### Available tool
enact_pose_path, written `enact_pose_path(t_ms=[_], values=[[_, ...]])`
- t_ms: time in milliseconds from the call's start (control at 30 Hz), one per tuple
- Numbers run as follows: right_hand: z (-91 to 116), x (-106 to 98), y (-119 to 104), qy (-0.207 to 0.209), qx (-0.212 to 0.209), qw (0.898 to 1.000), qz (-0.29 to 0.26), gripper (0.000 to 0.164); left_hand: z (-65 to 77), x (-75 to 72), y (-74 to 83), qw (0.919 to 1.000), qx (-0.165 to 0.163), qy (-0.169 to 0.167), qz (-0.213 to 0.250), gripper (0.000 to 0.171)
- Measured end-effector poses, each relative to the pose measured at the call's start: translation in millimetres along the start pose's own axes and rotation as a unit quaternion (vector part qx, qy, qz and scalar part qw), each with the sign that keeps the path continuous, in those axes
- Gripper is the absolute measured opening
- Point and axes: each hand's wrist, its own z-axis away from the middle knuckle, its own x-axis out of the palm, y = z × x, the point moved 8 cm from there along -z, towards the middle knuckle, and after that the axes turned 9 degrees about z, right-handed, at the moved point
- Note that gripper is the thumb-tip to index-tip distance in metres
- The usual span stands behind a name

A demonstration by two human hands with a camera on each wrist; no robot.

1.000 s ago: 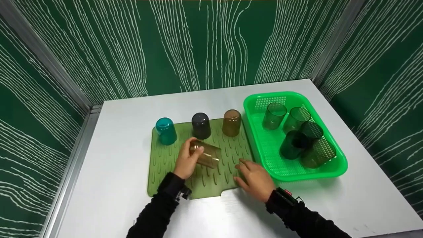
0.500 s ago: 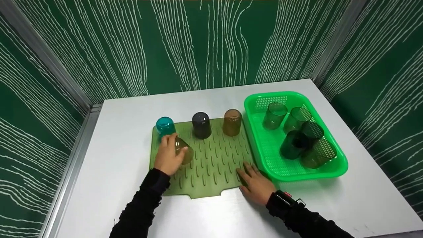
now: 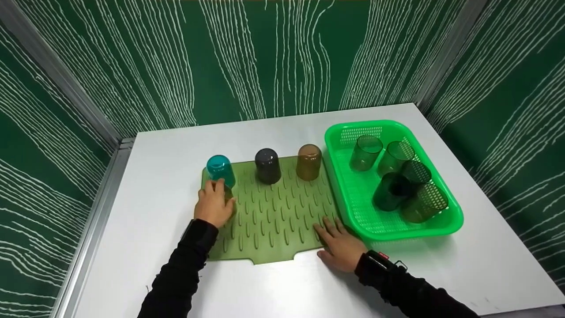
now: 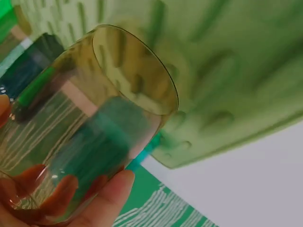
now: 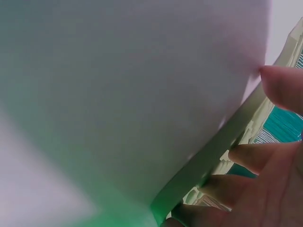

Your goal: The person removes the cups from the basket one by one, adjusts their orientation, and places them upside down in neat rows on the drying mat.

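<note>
My left hand [image 3: 215, 204] grips a clear amber drinking glass [image 4: 75, 113] over the left side of a green drying mat [image 3: 273, 240]. In the left wrist view the glass's open rim faces the mat; the head view mostly hides it behind the fingers. Just beyond this hand a teal glass [image 3: 220, 167] stands upside down. A dark grey glass [image 3: 268, 165] and a brown glass [image 3: 309, 162] stand inverted further along the mat's back edge. My right hand [image 3: 342, 248] rests with spread fingers on the mat's front right corner, its thumb on the white table.
A bright green plastic basket [image 3: 457, 223] stands right of the mat, close to my right hand. It holds several tinted glasses, including a very dark one [image 3: 390, 192]. Green panels with white lines [image 3: 238, 62] enclose the white table [image 3: 163, 176].
My left hand has carried the amber glass leftward from mid-mat and turned its mouth downward. My right hand has lowered onto the mat's corner. The three inverted glasses stay put.
</note>
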Motion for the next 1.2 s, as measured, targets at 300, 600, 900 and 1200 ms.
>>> enact_pose_path(t_ms=[300, 600, 900, 1200], values=[[0.8, -3.4, -0.6, -0.005, 0.005, 1.0, -0.002, 0.069, -0.4, 2.7, -6.1, 0.9996, -0.008, 0.007, -0.025, 0.058], [-2.9, -1.5, 1.2, -0.003, 0.012, 1.0, -0.016, 0.068, 1.3, 1.9, -3.9, 0.9972, 0.017, 0.056, -0.047, 0.07], [-3.2, -6.6, -1.8, 0.013, 0.015, 1.0, 0.001, 0.065, 1.1, 0.0, 5.0, 0.9938, 0.018, 0.082, -0.073, 0.08], [-1.0, -40.9, -21.4, 0.101, -0.024, 0.994, -0.021, 0.063, 7.9, 8.2, 45.4, 0.9918, 0.03, 0.097, -0.077, 0.081]])
